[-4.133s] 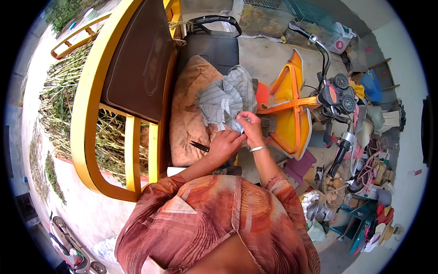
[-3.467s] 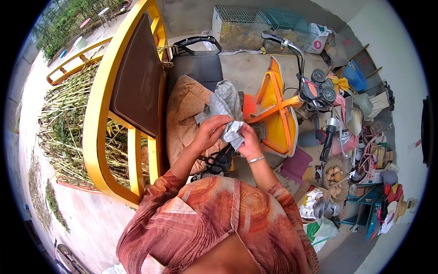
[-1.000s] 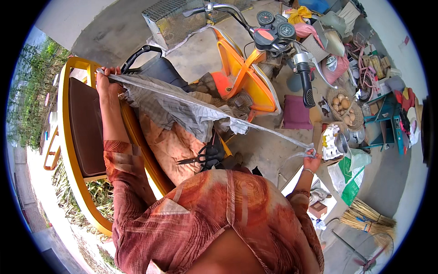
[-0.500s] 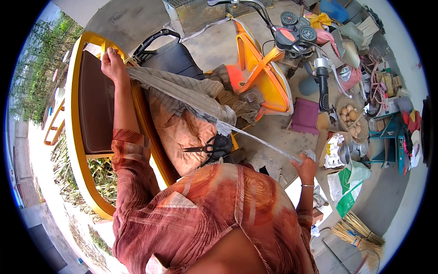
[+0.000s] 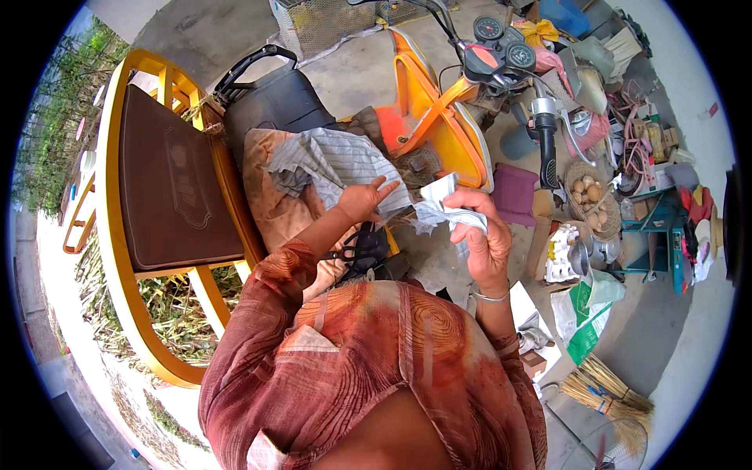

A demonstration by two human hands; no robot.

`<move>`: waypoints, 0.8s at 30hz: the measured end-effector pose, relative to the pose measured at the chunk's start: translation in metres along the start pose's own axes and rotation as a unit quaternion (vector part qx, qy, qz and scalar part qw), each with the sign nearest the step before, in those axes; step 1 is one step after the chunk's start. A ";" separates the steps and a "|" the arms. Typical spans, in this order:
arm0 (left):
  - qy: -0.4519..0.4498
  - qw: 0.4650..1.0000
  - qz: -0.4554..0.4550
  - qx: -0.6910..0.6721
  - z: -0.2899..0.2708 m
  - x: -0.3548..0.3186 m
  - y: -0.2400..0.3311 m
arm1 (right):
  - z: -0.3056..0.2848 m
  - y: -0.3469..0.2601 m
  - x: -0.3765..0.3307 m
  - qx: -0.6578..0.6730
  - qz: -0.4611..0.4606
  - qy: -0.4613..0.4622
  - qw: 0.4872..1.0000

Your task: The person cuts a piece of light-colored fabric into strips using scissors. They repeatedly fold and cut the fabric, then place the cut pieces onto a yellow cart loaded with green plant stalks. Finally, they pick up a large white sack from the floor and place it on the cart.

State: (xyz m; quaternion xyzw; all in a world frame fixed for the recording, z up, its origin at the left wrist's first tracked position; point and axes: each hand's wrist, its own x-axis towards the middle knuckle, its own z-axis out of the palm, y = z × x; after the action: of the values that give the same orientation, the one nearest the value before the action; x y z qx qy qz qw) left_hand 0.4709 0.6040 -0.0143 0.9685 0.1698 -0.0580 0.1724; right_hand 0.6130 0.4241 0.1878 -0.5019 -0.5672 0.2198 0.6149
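My right hand (image 5: 486, 239) is closed on a crumpled strip of pale striped cloth (image 5: 435, 205), pinched between thumb and fingers in front of my body. To its left, my left hand (image 5: 362, 202) has its fingers stretched out and apart, close to the near edge of a larger grey striped cloth (image 5: 333, 160). That cloth lies rumpled over a peach fabric (image 5: 262, 168) on the motor tricycle's seat area. Below my left wrist sit the dark scissors (image 5: 338, 254), their blades mostly hidden by my forearm, beside a black object I cannot make out.
A yellow chair frame with a brown padded back (image 5: 176, 184) stands at my left. Ahead are a black seat (image 5: 278, 106), an orange fairing (image 5: 439, 117) and a handlebar grip (image 5: 547, 153). On the right stand a basket of eggs (image 5: 591, 200), egg trays (image 5: 561, 254) and a broom (image 5: 603, 392).
My left hand has come from the chair rail to the middle and let go of the large cloth, which now lies slack. The strip, stretched out before, is bunched in my raised right hand.
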 end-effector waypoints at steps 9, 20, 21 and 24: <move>0.047 0.959 -0.246 -0.131 0.053 0.085 -0.013 | 0.022 -0.039 -0.002 0.227 0.188 -0.029 0.955; 0.077 0.836 -0.480 -0.256 0.032 0.078 -0.129 | -0.050 -0.124 -0.088 0.206 0.327 0.109 0.916; 0.118 0.850 -0.462 -0.224 -0.015 0.089 -0.157 | -0.084 -0.143 -0.095 0.114 0.245 0.201 0.942; 0.094 0.893 -0.417 -0.139 -0.019 0.059 -0.156 | -0.131 -0.151 -0.127 -0.122 0.183 0.311 0.925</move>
State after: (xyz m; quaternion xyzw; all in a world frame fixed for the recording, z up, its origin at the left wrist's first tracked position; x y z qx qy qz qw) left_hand 0.4724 0.7667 -0.0552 0.7759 0.5797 -0.0089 0.2486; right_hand 0.6549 0.2093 0.2776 -0.7110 -0.2680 0.0900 0.6438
